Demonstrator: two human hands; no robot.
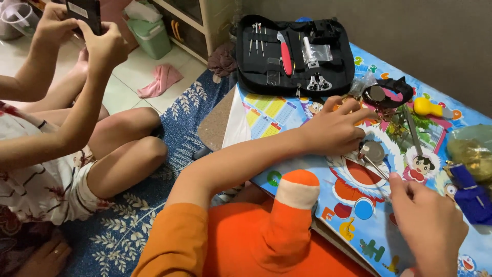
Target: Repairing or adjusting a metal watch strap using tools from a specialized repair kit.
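Down on the colourful cartoon table, the left hand presses its curled fingers onto a small round watch case, pinning it in place. Meanwhile the right hand pinches a thin metal tool whose tip meets the case (exactly where it touches is too small to tell). Behind them lie an open black tool kit, a black watch strap and a yellow blower, while another person's hands hold a phone at the far left.
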